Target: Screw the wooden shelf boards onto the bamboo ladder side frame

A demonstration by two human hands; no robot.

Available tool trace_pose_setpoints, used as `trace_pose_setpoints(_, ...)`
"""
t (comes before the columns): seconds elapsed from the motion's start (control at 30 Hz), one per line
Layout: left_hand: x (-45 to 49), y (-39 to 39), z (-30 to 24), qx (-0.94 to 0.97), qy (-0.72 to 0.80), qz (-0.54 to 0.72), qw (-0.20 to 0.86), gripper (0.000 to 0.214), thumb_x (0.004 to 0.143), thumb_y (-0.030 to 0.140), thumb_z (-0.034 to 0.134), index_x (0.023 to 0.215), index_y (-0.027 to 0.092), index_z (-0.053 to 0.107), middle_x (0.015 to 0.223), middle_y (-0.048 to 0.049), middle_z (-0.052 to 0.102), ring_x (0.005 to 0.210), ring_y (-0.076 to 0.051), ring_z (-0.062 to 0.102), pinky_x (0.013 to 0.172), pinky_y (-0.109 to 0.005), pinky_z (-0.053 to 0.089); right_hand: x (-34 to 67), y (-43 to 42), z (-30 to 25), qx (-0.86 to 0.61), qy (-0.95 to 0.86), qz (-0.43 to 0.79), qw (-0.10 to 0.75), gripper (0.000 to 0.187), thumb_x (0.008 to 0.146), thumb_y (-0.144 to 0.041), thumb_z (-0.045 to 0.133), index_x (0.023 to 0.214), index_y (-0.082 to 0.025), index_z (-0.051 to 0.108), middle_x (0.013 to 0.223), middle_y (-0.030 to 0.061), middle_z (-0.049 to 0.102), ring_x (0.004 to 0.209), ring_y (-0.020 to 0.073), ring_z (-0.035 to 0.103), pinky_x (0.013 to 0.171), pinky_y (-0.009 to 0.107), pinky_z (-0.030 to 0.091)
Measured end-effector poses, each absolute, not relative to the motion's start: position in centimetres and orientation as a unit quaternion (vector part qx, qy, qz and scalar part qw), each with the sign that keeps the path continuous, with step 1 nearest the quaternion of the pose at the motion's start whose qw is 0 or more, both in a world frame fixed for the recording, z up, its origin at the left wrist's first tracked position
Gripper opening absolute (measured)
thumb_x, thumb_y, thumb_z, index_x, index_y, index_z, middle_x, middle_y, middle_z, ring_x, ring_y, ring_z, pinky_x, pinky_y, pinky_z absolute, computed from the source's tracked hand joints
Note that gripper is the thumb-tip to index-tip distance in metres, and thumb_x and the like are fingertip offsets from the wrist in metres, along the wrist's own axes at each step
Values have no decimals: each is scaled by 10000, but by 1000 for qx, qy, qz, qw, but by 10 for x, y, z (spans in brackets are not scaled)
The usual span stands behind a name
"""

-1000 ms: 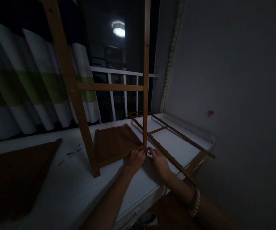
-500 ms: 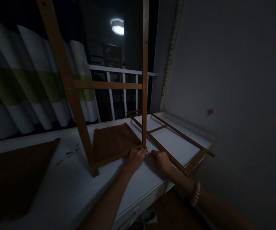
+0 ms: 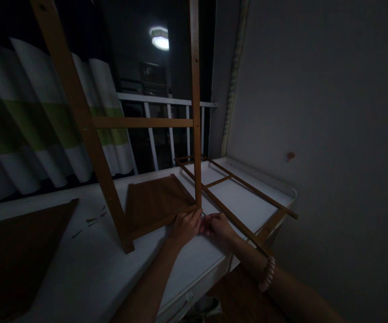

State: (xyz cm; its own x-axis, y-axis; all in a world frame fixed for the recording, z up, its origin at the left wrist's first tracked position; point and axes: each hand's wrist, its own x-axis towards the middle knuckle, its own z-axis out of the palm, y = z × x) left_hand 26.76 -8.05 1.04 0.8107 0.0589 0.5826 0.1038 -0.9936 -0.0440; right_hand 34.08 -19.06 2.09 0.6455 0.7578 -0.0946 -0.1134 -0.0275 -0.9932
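An upright wooden frame [image 3: 194,112] with two posts and a crossbar stands on a white surface [image 3: 89,269]. A brown shelf panel [image 3: 153,202] is joined to its foot. My left hand [image 3: 183,225] is closed round the panel's corner where the thin right post meets it. My right hand [image 3: 219,225] sits beside it, fingers pinched at the same joint on something too small to make out. A bead bracelet [image 3: 266,274] is on my right wrist.
A second wooden frame [image 3: 241,197] lies flat on the surface to the right, overhanging its edge. A dark panel [image 3: 15,251] lies at the left, with small pegs [image 3: 91,220] near it. Behind are a striped curtain [image 3: 28,130], a white railing [image 3: 167,125] and a grey wall [image 3: 315,112].
My right hand has drawn in towards my left at the post's foot. The view has shifted slightly to the right. The frame stays upright.
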Motion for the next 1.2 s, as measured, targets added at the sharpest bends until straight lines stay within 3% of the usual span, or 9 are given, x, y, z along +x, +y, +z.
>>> trace_pose_setpoints(0.17, 256, -78, 7, -944, -104, -311, 37, 215, 737, 175, 382, 800, 172, 588, 709, -44, 654, 625, -164, 594, 606, -277, 444, 344, -187, 24, -512, -93, 488, 701, 287, 770, -33, 316, 545, -66, 491, 460, 49, 532, 331, 19, 409, 302, 104, 252)
trace_pose_setpoints(0.27, 254, -78, 7, -951, -123, -282, 38, 234, 734, 180, 382, 835, 175, 593, 748, -52, 661, 644, -166, 600, 610, -271, 445, 348, -187, 26, -482, -56, 531, 695, 290, 779, -18, 289, 572, -70, 485, 469, 49, 526, 325, 18, 397, 287, 96, 258)
trace_pose_setpoints(0.53, 254, -88, 20, -975, -161, -151, 35, 278, 764, 192, 367, 970, 189, 554, 843, -71, 653, 756, -185, 599, 682, -297, 429, 348, -189, 26, -485, -130, 505, 702, 275, 779, -24, 293, 605, -54, 503, 475, 53, 523, 388, 51, 473, 361, 126, 347)
trace_pose_setpoints(0.63, 255, -89, 21, -977, -169, -121, 41, 277, 775, 194, 356, 980, 198, 543, 823, -74, 650, 750, -181, 599, 677, -292, 424, 349, -190, 24, -495, -156, 499, 694, 261, 769, -32, 308, 618, -49, 521, 472, 52, 531, 395, 53, 476, 345, 126, 314)
trace_pose_setpoints(0.83, 256, -90, 20, -976, -175, -119, 56, 299, 786, 198, 335, 1014, 204, 528, 801, -81, 651, 737, -193, 602, 664, -303, 427, 351, -192, 20, -499, -187, 491, 689, 253, 765, -56, 322, 614, -52, 526, 461, 49, 536, 356, 47, 443, 301, 131, 226)
trace_pose_setpoints(1.2, 257, -89, 18, -975, -179, -121, 51, 314, 797, 218, 318, 1036, 203, 520, 838, -73, 651, 744, -176, 602, 679, -284, 428, 351, -194, 20, -504, -182, 488, 689, 267, 771, -64, 305, 617, -61, 523, 446, 47, 532, 355, 56, 436, 335, 152, 261)
